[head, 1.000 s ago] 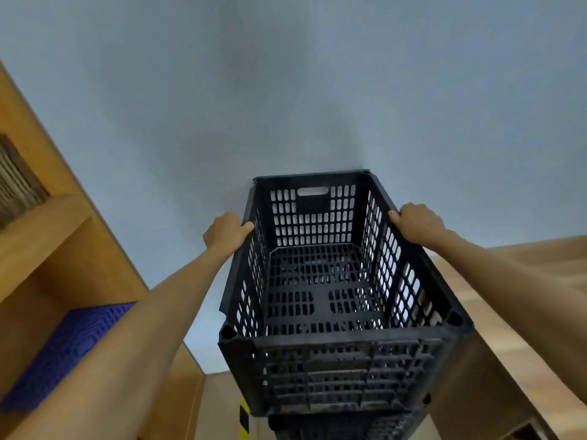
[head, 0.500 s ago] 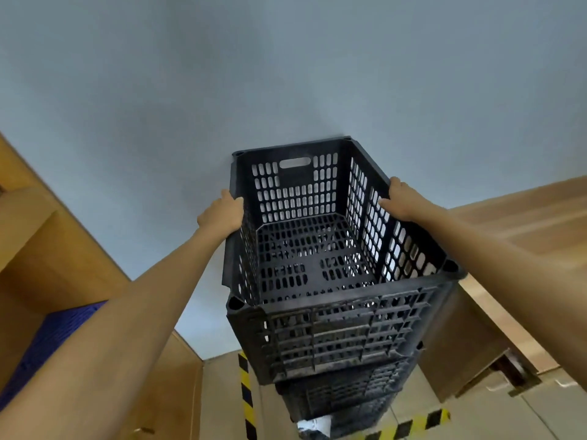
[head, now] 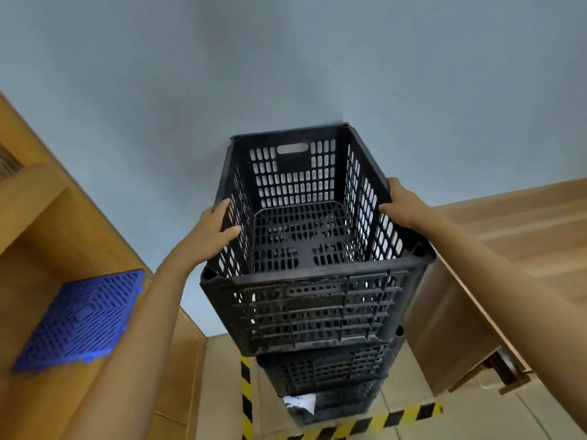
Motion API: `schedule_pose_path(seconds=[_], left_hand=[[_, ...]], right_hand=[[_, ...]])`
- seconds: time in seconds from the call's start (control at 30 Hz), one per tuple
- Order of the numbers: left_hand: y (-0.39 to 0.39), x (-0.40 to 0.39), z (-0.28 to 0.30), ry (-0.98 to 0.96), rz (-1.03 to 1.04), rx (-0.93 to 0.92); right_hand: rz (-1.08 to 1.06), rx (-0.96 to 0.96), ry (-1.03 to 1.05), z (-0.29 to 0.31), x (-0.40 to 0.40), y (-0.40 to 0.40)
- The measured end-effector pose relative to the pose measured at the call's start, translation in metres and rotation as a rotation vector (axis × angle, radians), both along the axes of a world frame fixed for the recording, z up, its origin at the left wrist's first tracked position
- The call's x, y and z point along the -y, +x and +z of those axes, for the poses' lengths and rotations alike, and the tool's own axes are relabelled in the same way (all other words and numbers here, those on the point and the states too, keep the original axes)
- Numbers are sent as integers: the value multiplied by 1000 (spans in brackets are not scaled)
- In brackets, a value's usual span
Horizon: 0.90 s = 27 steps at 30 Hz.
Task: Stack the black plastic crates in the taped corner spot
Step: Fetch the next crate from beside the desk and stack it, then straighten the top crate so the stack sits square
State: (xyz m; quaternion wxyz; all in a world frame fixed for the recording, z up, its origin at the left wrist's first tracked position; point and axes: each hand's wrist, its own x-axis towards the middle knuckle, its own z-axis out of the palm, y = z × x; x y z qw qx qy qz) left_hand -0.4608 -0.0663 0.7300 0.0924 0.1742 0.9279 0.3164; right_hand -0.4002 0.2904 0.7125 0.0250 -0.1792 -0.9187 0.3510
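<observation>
Lowered since a moment ago: top black crate (head: 313,236) now sitting lower in view, with more of the stack and the floor tape showing beneath it. Resting on top of the lower crates (head: 327,376), open side up, empty, slotted walls and a handle cut-out on the far wall. Stacked against the grey wall (head: 286,65), inside the corner marked by yellow-and-black tape (head: 374,422) on the floor. White label (head: 300,403) visible on the lowest crate. Left hand (head: 211,231) against the left wall of the top crate, thumb hooked over the rim, fingers (head: 222,208) spread and loosely curled along the outside rather than clenched. Right hand (head: 401,201) laid over the right rim, fingers wrapped on the outer side and hidden, so cannot tell how firmly closed. Wooden shelf unit (head: 41,223) at left, holding a blue plastic grid panel (head: 79,319) lying tilted on a shelf. Wooden cabinet (head: 451,328) at right, just beside the stack.
</observation>
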Motion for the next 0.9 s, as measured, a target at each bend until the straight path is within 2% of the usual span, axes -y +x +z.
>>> schedule_pose_path(seconds=[0.13,0.23,0.47,0.73,0.83,0.9], left_hand=[[28,15,-1,322,159,199],[39,10,-10,431,291,140],[70,-29,-16,405,408,42],[75,-33,-25,211,410,-70],[81,-43,-20,-59,429,-220],[92,-54,-15,-273,436,-427]], right_hand=[[25,-75,-397,7,-1,14],[-36,-125,-722,15,1,25],[-13,-58,-718,20,-28,22],[60,-51,-699,12,-39,19],[87,-68,-667,10,-39,21],[130,-100,-626,9,-39,23]])
